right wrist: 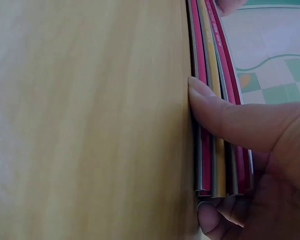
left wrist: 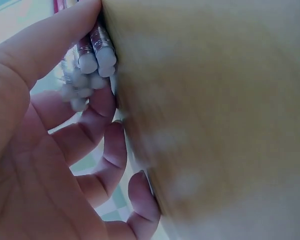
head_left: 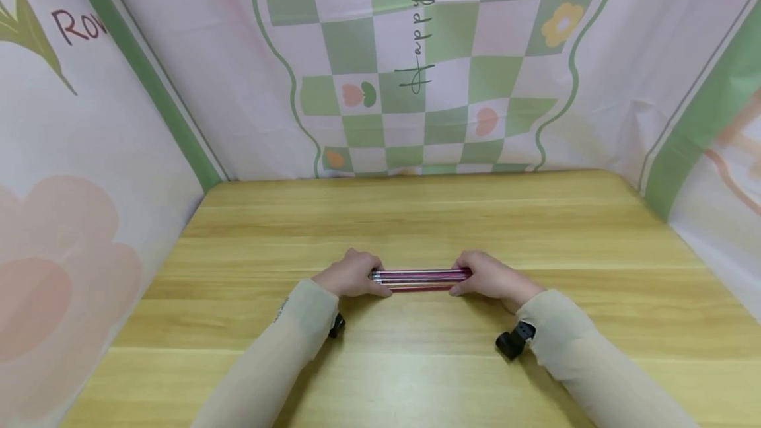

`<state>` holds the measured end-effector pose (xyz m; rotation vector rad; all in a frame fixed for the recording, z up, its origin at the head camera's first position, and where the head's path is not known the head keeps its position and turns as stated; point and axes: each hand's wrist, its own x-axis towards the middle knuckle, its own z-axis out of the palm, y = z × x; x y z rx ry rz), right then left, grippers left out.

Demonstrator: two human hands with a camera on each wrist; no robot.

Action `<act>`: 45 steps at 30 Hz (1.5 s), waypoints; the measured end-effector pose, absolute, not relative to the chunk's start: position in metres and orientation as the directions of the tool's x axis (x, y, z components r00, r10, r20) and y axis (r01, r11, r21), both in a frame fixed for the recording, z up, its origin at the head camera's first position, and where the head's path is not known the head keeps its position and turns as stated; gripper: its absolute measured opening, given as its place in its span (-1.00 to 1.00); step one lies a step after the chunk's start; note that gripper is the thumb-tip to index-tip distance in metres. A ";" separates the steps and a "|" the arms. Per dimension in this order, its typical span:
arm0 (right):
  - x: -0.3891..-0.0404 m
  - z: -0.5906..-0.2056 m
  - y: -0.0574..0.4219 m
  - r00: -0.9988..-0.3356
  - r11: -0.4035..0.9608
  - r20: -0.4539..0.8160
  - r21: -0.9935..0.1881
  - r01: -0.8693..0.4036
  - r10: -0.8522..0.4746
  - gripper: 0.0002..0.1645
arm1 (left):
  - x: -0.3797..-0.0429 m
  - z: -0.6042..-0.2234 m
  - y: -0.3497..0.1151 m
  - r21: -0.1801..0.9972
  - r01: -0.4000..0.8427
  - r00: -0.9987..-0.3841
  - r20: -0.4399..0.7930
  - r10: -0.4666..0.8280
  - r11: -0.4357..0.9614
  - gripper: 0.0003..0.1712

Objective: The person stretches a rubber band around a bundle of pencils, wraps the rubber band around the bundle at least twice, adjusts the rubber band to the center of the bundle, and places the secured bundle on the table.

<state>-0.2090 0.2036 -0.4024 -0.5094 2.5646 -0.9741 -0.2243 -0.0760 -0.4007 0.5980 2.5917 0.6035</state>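
Note:
A bundle of several pencils (head_left: 421, 279) lies crosswise between both hands, low over the wooden table. Pink, dark red and yellow barrels (right wrist: 217, 65) show in the right wrist view. My left hand (head_left: 355, 274) grips the left end, thumb on the near side and fingers behind. White erasers (left wrist: 88, 63) with silver ferrules stick out at that end in the left wrist view. At the other end my right hand (head_left: 489, 277) holds the bundle, its thumb (right wrist: 230, 120) laid across the barrels and the fingers partly hidden behind them.
The light wooden table (head_left: 392, 216) stretches around the hands. A patterned cloth (head_left: 404, 84) hangs at its back edge, with more cloth at the left and right sides. Black wrist cameras (head_left: 514, 341) sit below the sleeves.

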 end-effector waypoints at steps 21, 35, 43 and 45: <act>-0.203 -0.404 0.202 -0.874 0.740 -0.185 -0.625 -0.248 -0.449 -0.79 | -0.212 -0.397 -0.074 0.396 0.415 -0.790 -0.290 0.540 0.819 -0.67; -0.208 -0.397 0.212 -0.877 0.663 -0.151 -0.715 -0.221 -0.456 -0.71 | -0.215 -0.393 -0.081 0.568 0.353 -0.801 -0.227 0.554 0.743 -0.72; -0.208 -0.384 0.220 -0.899 0.519 -0.139 -0.848 -0.109 -0.415 -0.49 | -0.220 -0.390 -0.088 0.700 0.318 -0.841 -0.102 0.531 0.639 -0.73; -0.208 -0.382 0.221 -0.906 0.488 -0.143 -0.869 -0.077 -0.398 -0.46 | -0.220 -0.389 -0.088 0.749 0.279 -0.849 -0.100 0.519 0.601 -0.72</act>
